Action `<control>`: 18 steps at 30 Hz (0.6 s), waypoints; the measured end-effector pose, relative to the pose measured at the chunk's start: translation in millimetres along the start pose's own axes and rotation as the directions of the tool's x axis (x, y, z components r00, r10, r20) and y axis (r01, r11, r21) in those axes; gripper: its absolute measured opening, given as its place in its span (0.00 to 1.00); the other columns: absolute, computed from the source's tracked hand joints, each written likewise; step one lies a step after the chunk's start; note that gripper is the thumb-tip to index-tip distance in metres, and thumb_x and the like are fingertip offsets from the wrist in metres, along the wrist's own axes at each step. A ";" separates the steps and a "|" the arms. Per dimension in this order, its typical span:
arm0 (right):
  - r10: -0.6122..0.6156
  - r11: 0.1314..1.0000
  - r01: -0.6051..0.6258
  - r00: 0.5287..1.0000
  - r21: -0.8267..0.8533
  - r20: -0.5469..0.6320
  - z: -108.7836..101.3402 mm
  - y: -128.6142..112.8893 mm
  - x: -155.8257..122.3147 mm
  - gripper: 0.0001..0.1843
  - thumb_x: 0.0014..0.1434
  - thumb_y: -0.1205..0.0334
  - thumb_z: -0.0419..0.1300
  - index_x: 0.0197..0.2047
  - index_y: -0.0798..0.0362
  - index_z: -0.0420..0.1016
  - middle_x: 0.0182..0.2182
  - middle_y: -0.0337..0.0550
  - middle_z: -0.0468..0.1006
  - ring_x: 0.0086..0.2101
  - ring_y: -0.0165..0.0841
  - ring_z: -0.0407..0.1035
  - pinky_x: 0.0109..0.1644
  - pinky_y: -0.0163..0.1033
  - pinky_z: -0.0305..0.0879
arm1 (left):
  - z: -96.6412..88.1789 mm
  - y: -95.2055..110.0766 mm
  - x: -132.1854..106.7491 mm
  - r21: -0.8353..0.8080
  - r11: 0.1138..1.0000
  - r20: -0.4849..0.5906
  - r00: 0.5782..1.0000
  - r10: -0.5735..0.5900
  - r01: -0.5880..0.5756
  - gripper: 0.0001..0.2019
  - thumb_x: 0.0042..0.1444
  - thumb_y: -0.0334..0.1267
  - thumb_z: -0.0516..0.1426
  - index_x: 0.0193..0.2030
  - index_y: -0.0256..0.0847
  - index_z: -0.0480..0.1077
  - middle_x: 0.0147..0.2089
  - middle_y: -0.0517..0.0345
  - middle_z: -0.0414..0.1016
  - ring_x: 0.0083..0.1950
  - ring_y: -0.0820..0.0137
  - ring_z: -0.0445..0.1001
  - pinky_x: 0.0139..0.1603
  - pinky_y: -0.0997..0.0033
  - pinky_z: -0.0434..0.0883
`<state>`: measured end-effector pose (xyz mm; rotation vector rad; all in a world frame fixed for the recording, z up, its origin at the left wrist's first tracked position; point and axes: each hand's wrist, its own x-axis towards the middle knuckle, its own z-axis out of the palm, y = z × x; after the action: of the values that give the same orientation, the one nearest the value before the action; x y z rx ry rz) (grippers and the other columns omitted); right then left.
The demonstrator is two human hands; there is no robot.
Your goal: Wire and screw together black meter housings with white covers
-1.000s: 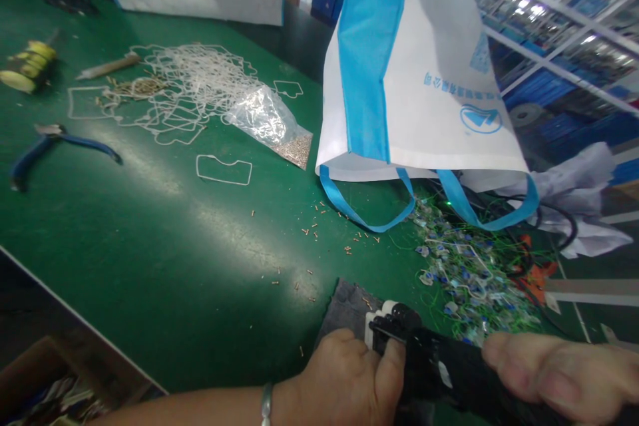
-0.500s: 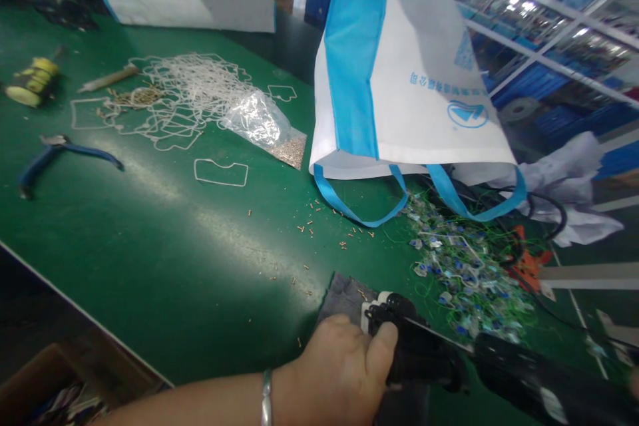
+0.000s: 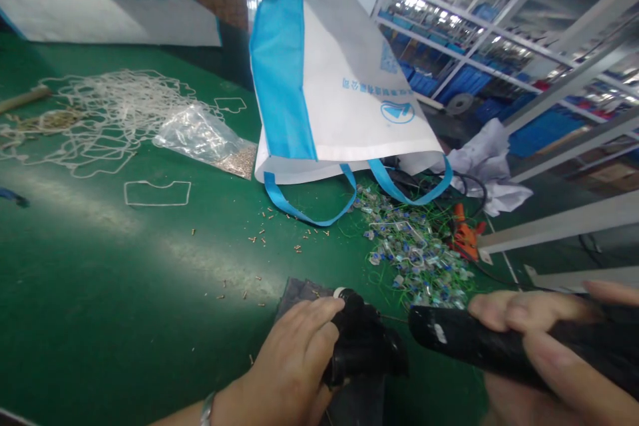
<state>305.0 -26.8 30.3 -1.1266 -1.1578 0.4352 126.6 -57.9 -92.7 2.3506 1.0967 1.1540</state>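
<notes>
My left hand (image 3: 289, 363) is closed around the front end of a black tool (image 3: 362, 343) that rests over a small grey cloth pad (image 3: 299, 291) on the green table (image 3: 100, 293). A white tip shows at the tool's top. My right hand (image 3: 544, 346) is wrapped round the tool's long black handle (image 3: 469, 339) at the lower right. Just beyond the tool lies a heap of small blue and clear parts with green wires (image 3: 414, 253).
A white and blue tote bag (image 3: 329, 80) stands behind, its handles on the table. Left of it are a clear plastic bag of small metal pieces (image 3: 204, 140), a tangle of white wire frames (image 3: 104, 113), and scattered brass pins (image 3: 259, 233). An orange tool (image 3: 464, 233) and white cloth (image 3: 489, 166) lie at right.
The view has swung to the right. My right hand has come back onto the handle, and my left hand has shifted its grip on the tool's front end.
</notes>
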 end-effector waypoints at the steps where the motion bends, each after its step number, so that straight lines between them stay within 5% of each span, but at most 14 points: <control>1: 0.025 1.000 -0.025 0.999 0.012 -0.028 7.4 -4.0 -3.0 0.22 0.40 0.69 0.63 0.41 0.50 0.66 0.22 0.37 0.66 0.24 0.34 0.63 0.31 0.44 0.67 | 0.1 -0.4 0.3 0.016 1.000 -0.001 1.000 0.009 -0.009 0.16 0.49 0.30 0.50 0.46 0.32 0.59 0.52 0.41 0.65 0.54 0.59 0.63 0.50 0.55 0.69; 9: 0.095 0.995 -0.090 0.989 0.042 -0.115 23.9 -11.8 -8.1 0.22 0.39 0.70 0.63 0.40 0.54 0.64 0.23 0.37 0.67 0.26 0.33 0.64 0.37 0.44 0.65 | 0.4 -0.2 1.2 0.063 0.997 -0.018 0.999 0.046 -0.044 0.16 0.50 0.30 0.50 0.47 0.31 0.59 0.51 0.41 0.67 0.53 0.60 0.66 0.48 0.59 0.71; 18: -0.022 0.990 0.017 0.999 0.138 0.033 25.6 6.0 4.2 0.16 0.41 0.75 0.60 0.36 0.58 0.64 0.21 0.38 0.68 0.22 0.32 0.65 0.30 0.40 0.64 | 1.6 0.5 4.9 -0.092 0.991 0.037 0.995 -0.097 0.100 0.25 0.45 0.29 0.56 0.51 0.36 0.55 0.53 0.43 0.65 0.54 0.59 0.64 0.51 0.56 0.68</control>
<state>285.6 -8.9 26.5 -0.9909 -1.1502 0.5131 130.0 -54.5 -90.8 2.2106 1.1096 1.1042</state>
